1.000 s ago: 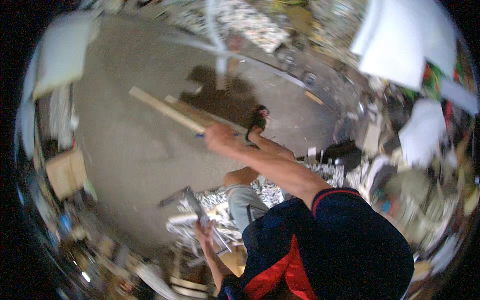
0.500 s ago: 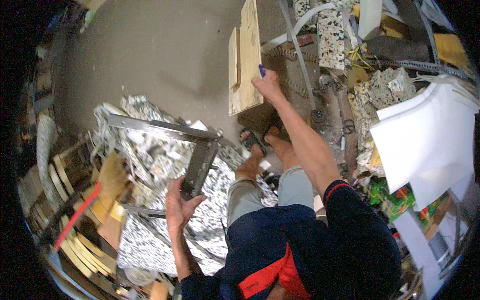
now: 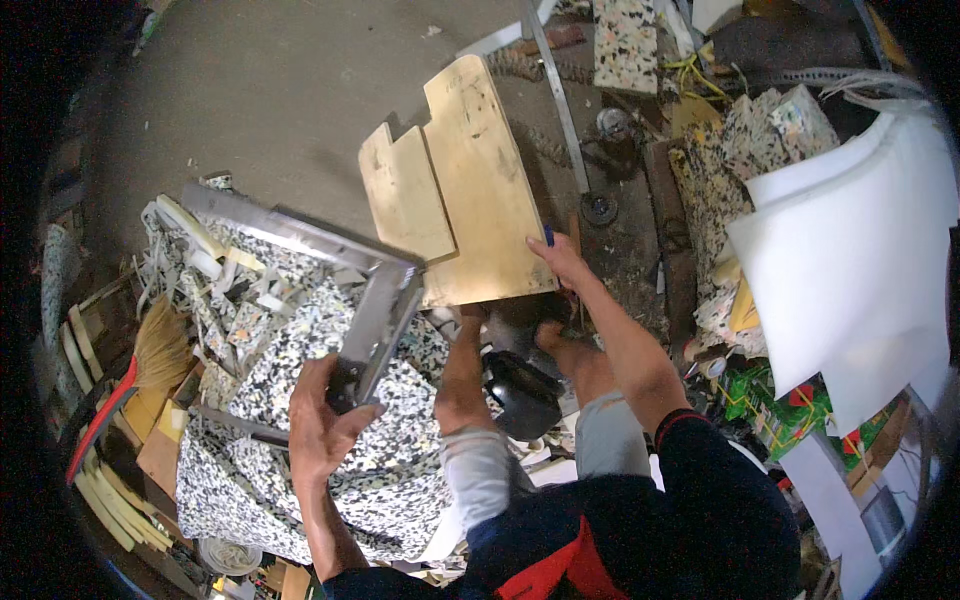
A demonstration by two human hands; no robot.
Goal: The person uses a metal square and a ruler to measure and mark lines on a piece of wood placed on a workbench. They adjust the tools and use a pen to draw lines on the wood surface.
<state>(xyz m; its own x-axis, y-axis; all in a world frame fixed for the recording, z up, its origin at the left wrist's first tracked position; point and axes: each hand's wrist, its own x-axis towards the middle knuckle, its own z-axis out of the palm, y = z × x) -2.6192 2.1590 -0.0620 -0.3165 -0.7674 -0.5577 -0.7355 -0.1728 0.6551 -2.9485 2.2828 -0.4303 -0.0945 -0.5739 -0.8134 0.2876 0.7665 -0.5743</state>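
Note:
My left hand [image 3: 318, 420] is wrapped round the end of a grey L-shaped metal frame [image 3: 300, 232], thumb apart on its near side. The frame's long arm reaches out to the far left. My right hand [image 3: 562, 264] grips the near right edge of a plywood board [image 3: 485, 170], and a bit of a blue pen [image 3: 548, 236] sticks up beside its fingers. Against the board's left part lies a smaller notched plywood piece [image 3: 405, 195]; whether it is fixed on is unclear. The frame's corner is beside the board's near left corner.
Speckled foam [image 3: 260, 460] and scraps are piled at the left, with a red-handled broom [image 3: 150, 350]. White sheets [image 3: 830, 260] and foam blocks [image 3: 785, 125] stand at the right. A metal strip [image 3: 560, 110] leans beyond the board. A black rounded object [image 3: 522, 395] is between my legs.
The plywood board has come nearer and turned so its broad face shows, with my right hand moving down along with it. My left hand and the metal frame have shifted slightly left.

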